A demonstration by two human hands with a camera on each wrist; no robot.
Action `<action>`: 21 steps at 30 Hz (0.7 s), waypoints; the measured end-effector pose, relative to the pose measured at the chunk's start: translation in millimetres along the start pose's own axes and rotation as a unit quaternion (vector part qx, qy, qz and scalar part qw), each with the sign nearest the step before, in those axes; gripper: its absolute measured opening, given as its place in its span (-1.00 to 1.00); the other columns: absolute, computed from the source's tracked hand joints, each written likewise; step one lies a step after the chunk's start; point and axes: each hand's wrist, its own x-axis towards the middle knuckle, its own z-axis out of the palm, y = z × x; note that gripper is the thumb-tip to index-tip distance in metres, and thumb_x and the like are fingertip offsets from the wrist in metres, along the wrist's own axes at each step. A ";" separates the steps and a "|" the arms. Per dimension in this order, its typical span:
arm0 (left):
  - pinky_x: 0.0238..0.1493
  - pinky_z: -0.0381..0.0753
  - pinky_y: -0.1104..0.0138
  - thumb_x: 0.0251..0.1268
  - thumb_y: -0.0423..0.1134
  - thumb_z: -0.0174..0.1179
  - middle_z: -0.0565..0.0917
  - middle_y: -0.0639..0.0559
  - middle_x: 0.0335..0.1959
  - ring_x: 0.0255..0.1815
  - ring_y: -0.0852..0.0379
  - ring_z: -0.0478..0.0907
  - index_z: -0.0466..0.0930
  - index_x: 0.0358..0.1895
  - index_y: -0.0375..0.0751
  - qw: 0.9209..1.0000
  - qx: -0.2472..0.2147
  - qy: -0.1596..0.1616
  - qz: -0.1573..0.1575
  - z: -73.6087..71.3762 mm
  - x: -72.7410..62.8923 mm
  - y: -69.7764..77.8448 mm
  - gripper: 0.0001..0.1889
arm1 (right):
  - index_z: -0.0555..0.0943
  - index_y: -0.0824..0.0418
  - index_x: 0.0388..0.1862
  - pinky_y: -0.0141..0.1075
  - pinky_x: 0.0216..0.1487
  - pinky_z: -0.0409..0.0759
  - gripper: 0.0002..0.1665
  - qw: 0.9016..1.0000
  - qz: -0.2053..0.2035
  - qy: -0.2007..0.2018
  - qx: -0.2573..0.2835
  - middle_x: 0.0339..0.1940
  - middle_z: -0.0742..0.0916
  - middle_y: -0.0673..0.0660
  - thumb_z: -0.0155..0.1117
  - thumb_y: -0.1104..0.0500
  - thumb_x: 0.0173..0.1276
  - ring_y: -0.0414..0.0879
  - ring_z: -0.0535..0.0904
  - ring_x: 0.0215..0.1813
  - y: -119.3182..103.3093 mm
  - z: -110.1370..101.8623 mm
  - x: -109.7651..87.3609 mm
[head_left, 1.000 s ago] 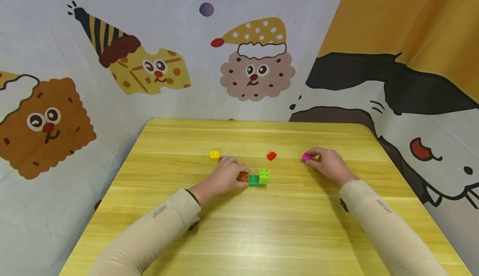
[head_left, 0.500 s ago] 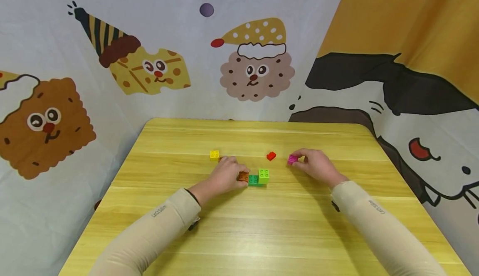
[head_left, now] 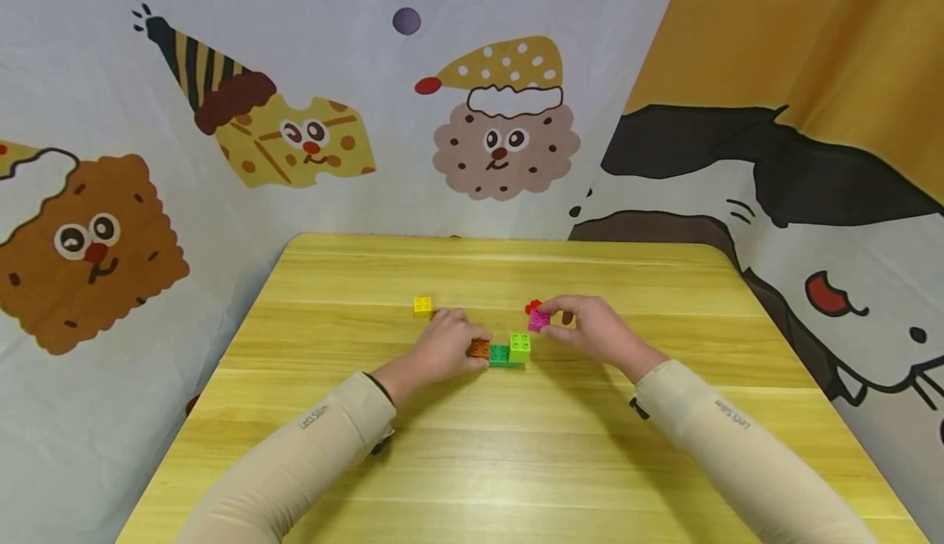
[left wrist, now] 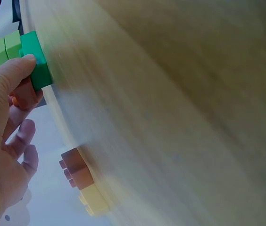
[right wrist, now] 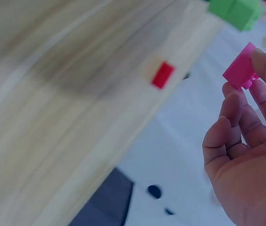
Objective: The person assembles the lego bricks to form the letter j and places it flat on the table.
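Note:
My left hand (head_left: 442, 347) grips a small toy-brick build on the table. The build has a dark green brick (head_left: 500, 355) below, an orange-brown brick (head_left: 481, 348) at its left end and lime green bricks (head_left: 519, 347) stacked at its right. In the left wrist view the thumb presses on the green brick's side, with fingers behind the orange-brown one. Between thumb and fingertips, my right hand (head_left: 597, 333) pinches a magenta brick (head_left: 538, 320), held off the table just behind and right of the lime bricks. In the right wrist view, studs show on the magenta brick (right wrist: 239, 68).
A red brick (head_left: 533, 306) lies behind the magenta one, partly covered by it in the head view. Back left stands a yellow brick (head_left: 422, 306), beside a brown brick (left wrist: 77, 168) mostly hidden by my left hand from above. A cartoon-printed cloth (head_left: 398, 208) hangs behind the table.
My right hand has carried the magenta brick leftward from the right part of the table toward the build. The left hand and its build stay in place.

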 end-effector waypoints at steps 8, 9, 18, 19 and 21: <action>0.28 0.47 0.08 0.29 0.07 0.54 0.85 0.18 -0.03 -0.02 0.08 0.56 0.81 0.20 0.05 1.000 0.002 -0.005 -0.001 0.0 -0.4 -0.6 -0.55 | 0.78 -0.02 0.15 -0.31 -0.24 0.58 -0.65 0.999 -0.044 -0.021 0.019 -0.06 0.83 -0.09 0.54 0.02 0.43 -0.06 0.62 -0.12 -27.6 0.3 -2.3; 0.28 0.46 0.08 0.29 0.07 0.54 0.85 0.18 -0.03 -0.02 0.07 0.56 0.81 0.19 0.05 1.000 0.001 -0.004 -0.001 -0.1 -0.4 -0.7 -0.55 | 0.78 -0.01 0.15 -0.32 -0.24 0.58 -0.66 0.998 -0.049 -0.023 0.017 -0.06 0.83 -0.09 0.54 0.02 0.43 -0.06 0.62 -0.12 -28.7 0.7 -2.3; 0.25 0.46 0.08 0.28 0.06 0.55 0.85 0.18 -0.06 -0.03 0.07 0.55 0.82 0.18 0.06 1.000 0.000 0.001 0.000 0.9 -0.2 -1.4 -0.57 | 0.79 -0.02 0.14 -0.33 -0.17 0.61 -0.66 0.997 -0.066 -0.040 0.001 -0.02 0.83 -0.12 0.55 0.07 0.42 -0.15 0.61 -0.13 -30.0 4.0 -1.8; 0.25 0.46 0.08 0.28 0.06 0.55 0.85 0.18 -0.06 -0.03 0.06 0.55 0.82 0.18 0.06 1.000 0.000 0.002 0.000 0.9 -0.3 -1.5 -0.57 | 0.79 -0.03 0.14 -0.33 -0.16 0.61 -0.66 0.997 -0.066 -0.042 -0.001 -0.02 0.83 -0.12 0.55 0.06 0.42 -0.14 0.62 -0.12 -29.6 4.8 -1.8; 0.25 0.46 0.08 0.28 0.07 0.55 0.85 0.17 -0.06 -0.02 0.06 0.56 0.82 0.18 0.05 1.000 0.000 0.002 0.001 0.9 -0.6 -1.5 -0.56 | 0.79 -0.03 0.13 -0.32 -0.15 0.62 -0.67 0.997 -0.067 -0.045 -0.003 0.00 0.84 -0.11 0.55 0.06 0.41 -0.12 0.63 -0.11 -29.1 6.5 -1.8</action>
